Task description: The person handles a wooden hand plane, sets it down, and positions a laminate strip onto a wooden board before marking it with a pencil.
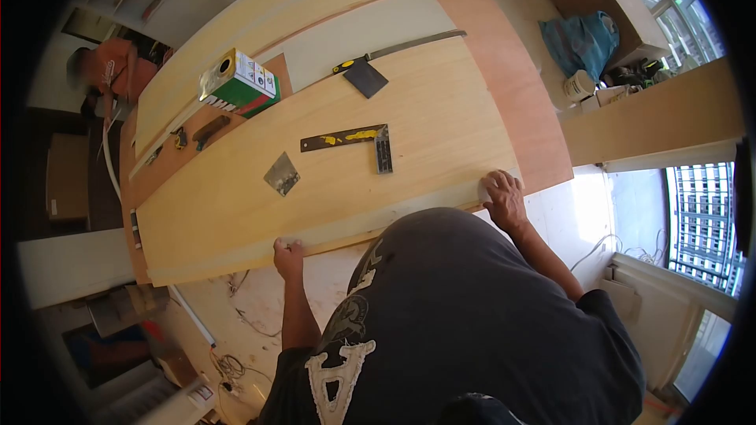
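A long pale wooden panel (pixel 425 86) lies on a reddish board (pixel 539 138). My left hand (pixel 288 258) is closed on the panel's near edge, left of my body. Farther right, my right hand (pixel 502 189) rests at the near right corner, fingers bent over a pale strip (pixel 354 224) along that edge. Between the hands and the far side, a metal square (pixel 342 138), a scraper plate (pixel 282 174) and a dark flat blade (pixel 365 79) lie on the panel. Neither hand touches these tools. What lies under my fingers is hidden.
A green and white can (pixel 242 85) stands beyond the panel, near a dark-handled tool (pixel 211 131) and a yellow-handled saw (pixel 409 47). Another person (pixel 118 71) is at the far left. Cables (pixel 230 370) lie on the floor; a blue bag (pixel 581 41) sits at the upper right.
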`<state>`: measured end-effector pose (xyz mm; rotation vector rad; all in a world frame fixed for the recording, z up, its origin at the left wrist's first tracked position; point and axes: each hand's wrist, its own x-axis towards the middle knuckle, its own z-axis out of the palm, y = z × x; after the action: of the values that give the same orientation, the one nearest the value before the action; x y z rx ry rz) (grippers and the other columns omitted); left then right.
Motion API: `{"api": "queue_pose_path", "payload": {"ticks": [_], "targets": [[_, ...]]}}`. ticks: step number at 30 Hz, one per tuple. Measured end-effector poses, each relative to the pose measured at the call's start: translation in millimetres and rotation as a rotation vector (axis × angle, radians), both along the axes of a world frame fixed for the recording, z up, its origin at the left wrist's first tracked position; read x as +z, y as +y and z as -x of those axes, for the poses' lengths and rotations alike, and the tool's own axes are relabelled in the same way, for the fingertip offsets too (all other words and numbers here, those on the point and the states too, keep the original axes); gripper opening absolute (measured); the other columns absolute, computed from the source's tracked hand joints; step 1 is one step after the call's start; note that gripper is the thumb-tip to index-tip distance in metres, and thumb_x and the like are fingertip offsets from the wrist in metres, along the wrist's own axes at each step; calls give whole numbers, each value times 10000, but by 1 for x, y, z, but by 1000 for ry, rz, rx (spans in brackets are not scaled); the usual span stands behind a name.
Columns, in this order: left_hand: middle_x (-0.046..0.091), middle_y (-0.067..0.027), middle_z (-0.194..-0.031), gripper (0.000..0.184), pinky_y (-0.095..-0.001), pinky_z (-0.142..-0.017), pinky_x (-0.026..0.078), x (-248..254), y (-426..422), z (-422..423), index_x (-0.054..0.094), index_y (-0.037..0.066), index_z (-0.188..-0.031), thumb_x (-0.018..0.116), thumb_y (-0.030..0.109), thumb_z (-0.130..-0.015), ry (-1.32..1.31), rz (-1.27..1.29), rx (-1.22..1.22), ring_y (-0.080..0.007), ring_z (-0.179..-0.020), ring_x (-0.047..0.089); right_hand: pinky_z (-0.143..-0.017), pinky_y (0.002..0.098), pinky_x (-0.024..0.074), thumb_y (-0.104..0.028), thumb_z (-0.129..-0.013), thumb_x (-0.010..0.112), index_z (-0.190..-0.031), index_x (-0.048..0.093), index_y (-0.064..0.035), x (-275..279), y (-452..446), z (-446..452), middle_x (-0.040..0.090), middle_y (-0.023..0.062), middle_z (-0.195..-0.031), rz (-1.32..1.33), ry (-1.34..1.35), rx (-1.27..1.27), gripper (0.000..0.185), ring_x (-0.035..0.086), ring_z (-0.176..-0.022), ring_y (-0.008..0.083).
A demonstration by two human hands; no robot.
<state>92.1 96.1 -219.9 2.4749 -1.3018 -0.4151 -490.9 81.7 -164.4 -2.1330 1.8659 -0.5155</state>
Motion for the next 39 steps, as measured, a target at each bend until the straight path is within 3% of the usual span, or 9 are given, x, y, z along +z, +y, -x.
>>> {"api": "queue_pose_path", "payload": {"ticks": [5,10,15,18,22,28,31,34,39], "targets": [[654,-298,-1223,713,-463,-983,498,-5,-8,-1,516,-64,-1358,753,323,-808,19,0,99,-438,-1153,630,-952,468,423,-78,-580,852,-1135,646,-92,5,-14,9,593,87,-1124,-25,-14,57,592,549,-1135,336],[632,-296,-1273,731,-457,-1020,477,16,-21,9,512,-69,-1362,762,319,-795,-6,-95,188,-433,-1198,608,-894,463,435,-130,-496,904,-923,596,-74,-1,-31,14,598,121,-983,-51,27,131,531,572,-998,348],[625,-299,-1280,761,-474,-1009,486,4,-30,-7,505,-65,-1369,776,319,-770,60,-62,218,-438,-1183,616,-902,485,438,-140,-510,901,-938,574,-64,6,-39,10,582,145,-983,-116,48,191,543,569,-998,364],[627,-303,-1272,763,-488,-984,499,14,-33,-11,512,-65,-1358,780,318,-755,36,-55,386,-442,-1172,620,-897,502,462,-105,-555,868,-988,558,-61,17,-45,-3,577,160,-1001,-91,-50,201,535,572,-999,393],[664,-298,-1200,710,-493,-927,525,10,-37,-23,553,-84,-1299,779,311,-754,38,7,735,-433,-1110,655,-881,488,491,-74,-555,861,-1061,587,-49,31,-56,-11,603,166,-1043,-96,-115,177,576,595,-1002,405],[709,-284,-1060,543,-455,-815,550,-26,-37,-70,659,-131,-1078,798,294,-772,536,325,769,-383,-948,708,-832,466,527,-25,-477,878,-1043,694,-15,44,-75,21,634,171,-1021,-54,-159,180,596,636,-962,381],[718,-274,-1017,488,-444,-783,551,-27,-44,-69,673,-151,-995,790,278,-795,646,464,907,-367,-900,708,-817,428,537,-10,-460,888,-1019,700,-2,54,-70,44,636,152,-990,-257,-297,18,591,643,-960,338],[727,-258,-968,465,-451,-796,545,-30,-46,-68,668,-169,-983,787,247,-812,583,405,992,-362,-870,699,-824,382,542,-5,-527,867,-1015,711,9,71,-66,63,641,138,-1001,-402,-323,51,513,646,-944,298],[692,-162,-814,334,-396,-561,512,-28,-46,-62,673,-90,-910,805,198,-804,726,390,1102,-259,-641,640,-827,372,531,9,-570,835,-1029,721,6,97,-65,71,653,95,-970,-531,-416,21,473,638,-918,227]]}}
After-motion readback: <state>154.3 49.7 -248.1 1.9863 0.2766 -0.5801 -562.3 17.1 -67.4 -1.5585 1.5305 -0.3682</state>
